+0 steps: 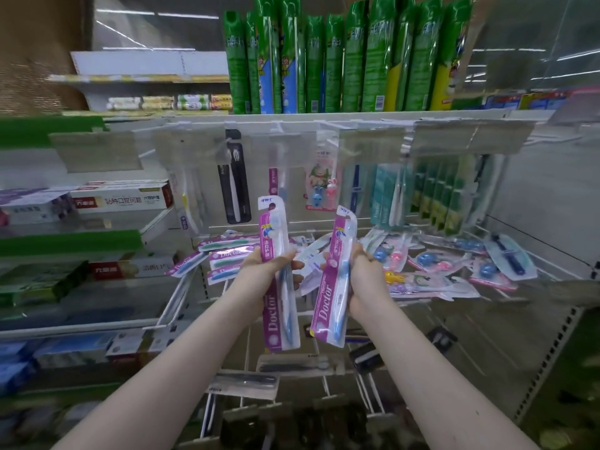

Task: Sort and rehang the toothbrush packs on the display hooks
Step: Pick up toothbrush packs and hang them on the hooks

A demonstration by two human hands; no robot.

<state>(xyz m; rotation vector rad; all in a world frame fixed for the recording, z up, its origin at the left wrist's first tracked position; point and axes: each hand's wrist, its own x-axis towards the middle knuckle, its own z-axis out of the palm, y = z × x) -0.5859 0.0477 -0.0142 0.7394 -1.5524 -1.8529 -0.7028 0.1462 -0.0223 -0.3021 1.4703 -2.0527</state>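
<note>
My left hand (266, 266) grips an upright purple "Doctor" toothbrush pack (276, 241) with a blue brush inside. A second purple "Doctor" pack (336, 280) of the same kind is held by my right hand (365, 274), tilted slightly to the right. Both packs are raised in front of the display hooks (279, 128), where a black pack (235, 180), a cartoon children's pack (321, 180) and several teal and green packs (435, 190) hang. Behind my hands a loose pile of packs (438, 264) lies on the wire shelf, with more purple packs (224, 254) at its left.
Green tall packs (324, 60) stand on the shelf above the hooks. Toothpaste boxes (120, 199) fill the shelves at the left. Black toothbrush packs (292, 365) lie and hang on the lower level below my forearms. A perforated shelf upright (552, 352) stands at the right.
</note>
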